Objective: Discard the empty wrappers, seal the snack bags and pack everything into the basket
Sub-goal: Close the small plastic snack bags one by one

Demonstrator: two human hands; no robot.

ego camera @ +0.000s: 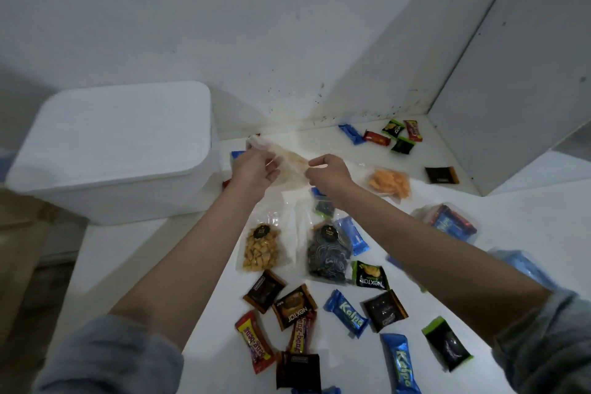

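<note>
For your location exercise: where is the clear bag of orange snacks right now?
In the head view, the bag of orange snacks lies on the white table, just right of the right hand, left of a dark brown wrapper.

The box (118,150) was white. One snack bag (260,248) held yellow bits, another (327,254) maybe black swirls.

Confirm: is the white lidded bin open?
No, the white bin has its lid down flat while both hands hold a clear bag beside it.

— How many clear snack bags (263,248)?
— Four plain to see, one of them held up.
— Blue Kalpa bars (347,313)?
— At least four; others are blurred.
— Lidded bins (118,150)?
— One.
</note>
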